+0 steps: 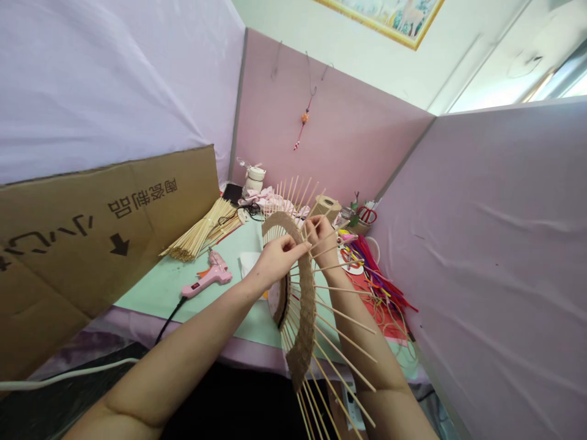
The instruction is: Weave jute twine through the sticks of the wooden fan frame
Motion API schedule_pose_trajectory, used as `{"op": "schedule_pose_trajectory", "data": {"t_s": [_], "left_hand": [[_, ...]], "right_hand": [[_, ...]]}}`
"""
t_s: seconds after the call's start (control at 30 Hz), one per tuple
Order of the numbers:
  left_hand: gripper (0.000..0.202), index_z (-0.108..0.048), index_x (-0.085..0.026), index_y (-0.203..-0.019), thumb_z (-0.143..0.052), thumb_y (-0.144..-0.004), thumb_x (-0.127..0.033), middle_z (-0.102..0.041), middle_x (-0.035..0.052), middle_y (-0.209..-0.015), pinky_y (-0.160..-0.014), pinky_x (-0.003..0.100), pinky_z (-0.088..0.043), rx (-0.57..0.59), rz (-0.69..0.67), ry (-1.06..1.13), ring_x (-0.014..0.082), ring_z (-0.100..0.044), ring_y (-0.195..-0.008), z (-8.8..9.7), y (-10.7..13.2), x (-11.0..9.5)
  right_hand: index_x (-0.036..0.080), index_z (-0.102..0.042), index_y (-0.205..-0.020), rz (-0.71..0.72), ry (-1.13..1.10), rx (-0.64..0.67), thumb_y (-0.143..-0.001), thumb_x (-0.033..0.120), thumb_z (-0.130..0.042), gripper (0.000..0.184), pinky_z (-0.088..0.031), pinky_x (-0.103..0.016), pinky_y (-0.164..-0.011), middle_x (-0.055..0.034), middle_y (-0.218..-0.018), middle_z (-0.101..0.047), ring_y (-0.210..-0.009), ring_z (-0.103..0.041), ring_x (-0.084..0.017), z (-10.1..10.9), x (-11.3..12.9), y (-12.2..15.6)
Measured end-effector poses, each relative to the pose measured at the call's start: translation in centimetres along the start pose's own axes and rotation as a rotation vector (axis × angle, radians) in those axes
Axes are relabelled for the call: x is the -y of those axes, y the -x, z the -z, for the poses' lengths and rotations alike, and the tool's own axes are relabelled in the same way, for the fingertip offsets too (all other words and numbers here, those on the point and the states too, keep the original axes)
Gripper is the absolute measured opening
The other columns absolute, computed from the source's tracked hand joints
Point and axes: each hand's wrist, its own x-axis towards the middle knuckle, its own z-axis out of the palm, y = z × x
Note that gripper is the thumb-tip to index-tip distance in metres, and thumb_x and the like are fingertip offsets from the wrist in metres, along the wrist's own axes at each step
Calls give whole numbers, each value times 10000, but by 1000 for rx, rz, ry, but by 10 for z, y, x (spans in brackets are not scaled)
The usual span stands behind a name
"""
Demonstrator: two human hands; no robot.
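Stick-spoked woven ring (306, 311) tilted on edge, pinched at its upper band

We have the woven ring at the fingertips of our left grip (276, 260), most of its brown band hanging below that hold. The left grip is closed, thumb to fingers, on the band. Our right grip (323, 237) is curled just beside it, among the ring's outer spokes (345, 316); we cannot tell what its bunched fingertips have hold of. Left of the ring, a pink glue gun (208, 280) lies on the worktop (160, 287); a bundle of wooden sticks (200, 231) sits left of the ring and farther back. Our grips cover a stretch of band, spokes partly screen the tape roll (326, 206) behind the ring, and the lowest spokes run out of view.
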Motion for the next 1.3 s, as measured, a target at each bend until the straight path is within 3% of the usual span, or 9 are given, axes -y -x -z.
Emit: {"op": "schedule_pose_trajectory", "data": {"t_s": [0.17,0.3,0.57,0.77,0.87,1.0,1.17,1.3], "left_hand": [[406,-390,-197,-625,-582,-775,-522,-366,-62,-585,-580,257,-280,4,-2,-43,112,-367,-597,0,0,-1],[426,-381,-199,-621,-576,-773,-545,-362,-64,-579,-579,257,-276,11,-12,-64,112,-362,-593,0,-1,0],[444,-389,-198,-624,-574,-771,-574,-368,-61,-592,-578,258,-276,13,-32,-84,116,-370,-609,0,-2,3],[467,-377,-202,-632,-557,-776,-608,-353,-67,-578,-574,255,-280,41,-38,-105,113,-361,-573,-2,-5,8],[467,-382,-201,-630,-565,-774,-606,-361,-67,-574,-576,252,-283,41,-43,-109,113,-366,-572,-3,-5,8],[463,-382,-199,-631,-564,-782,-597,-368,-65,-581,-583,249,-285,20,-43,-115,113,-367,-582,-3,-4,8],[484,-379,-199,-630,-570,-781,-617,-355,-64,-584,-571,246,-278,20,-41,-96,110,-357,-580,-5,0,6],[483,-354,-199,-643,-510,-837,-614,-336,-64,-598,-584,253,-272,-3,-96,-65,109,-351,-597,-11,3,6]], "right_hand": [[183,-565,-830,166,105,-145,-873,385,-527,210,-388,-268,-619,18,-699,-541,-609,-463,-126,32,13,-13],[185,-570,-765,349,208,-185,-840,323,-611,162,-400,-263,-624,19,-689,-560,-606,-484,-121,55,26,-25],[199,-612,-876,781,438,75,-954,267,-471,175,-443,-291,-698,-45,-814,-592,-756,-552,-161,87,67,-52],[214,-619,-888,903,549,140,-959,287,-479,173,-452,-314,-732,-58,-843,-602,-789,-557,-179,94,92,-65],[208,-611,-836,864,561,159,-930,302,-538,151,-435,-304,-704,-49,-814,-595,-750,-547,-175,90,95,-72],[194,-586,-761,688,568,154,-875,257,-578,131,-401,-295,-684,-35,-764,-586,-720,-532,-169,83,84,-76],[193,-538,-698,372,526,95,-797,257,-572,122,-340,-287,-652,-12,-694,-556,-655,-470,-153,64,42,-65],[205,-483,-660,28,275,176,-757,263,-540,127,-286,-276,-603,38,-587,-468,-571,-402,-131,25,5,-52]]}}
